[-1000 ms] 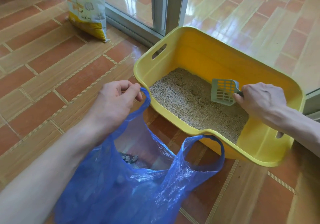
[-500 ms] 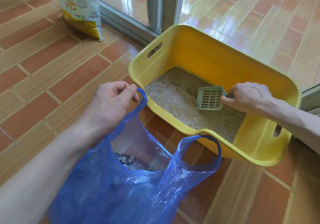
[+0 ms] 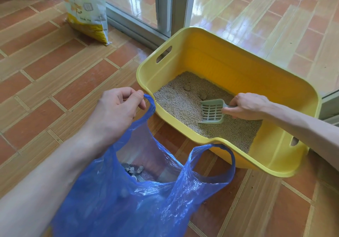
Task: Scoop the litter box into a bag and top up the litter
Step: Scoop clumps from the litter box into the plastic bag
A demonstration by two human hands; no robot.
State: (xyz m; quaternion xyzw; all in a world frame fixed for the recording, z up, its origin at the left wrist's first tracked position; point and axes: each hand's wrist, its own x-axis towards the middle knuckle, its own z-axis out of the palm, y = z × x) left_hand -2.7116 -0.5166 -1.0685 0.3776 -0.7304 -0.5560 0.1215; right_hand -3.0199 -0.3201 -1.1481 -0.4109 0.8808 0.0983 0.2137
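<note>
A yellow litter box [image 3: 236,62] sits on the tiled floor, its bottom covered with beige litter [image 3: 179,101]. Two darker clumps [image 3: 202,95] lie near the middle of the litter. My right hand [image 3: 247,105] grips the handle of a pale green slotted scoop [image 3: 211,111], whose front edge rests on the litter. My left hand [image 3: 113,115] pinches one handle of a blue plastic bag [image 3: 146,196], holding it open beside the box. A few grey clumps [image 3: 134,170] lie at the bottom of the bag.
A yellow and white litter sack [image 3: 86,9] stands at the back left against a sliding glass door frame [image 3: 174,7]. The box sits close to the door track. Shiny tiles continue beyond the glass.
My right hand has moved the scoop left and down, from raised above the litter to resting on it near the front wall. My left hand keeps holding the bag handle.
</note>
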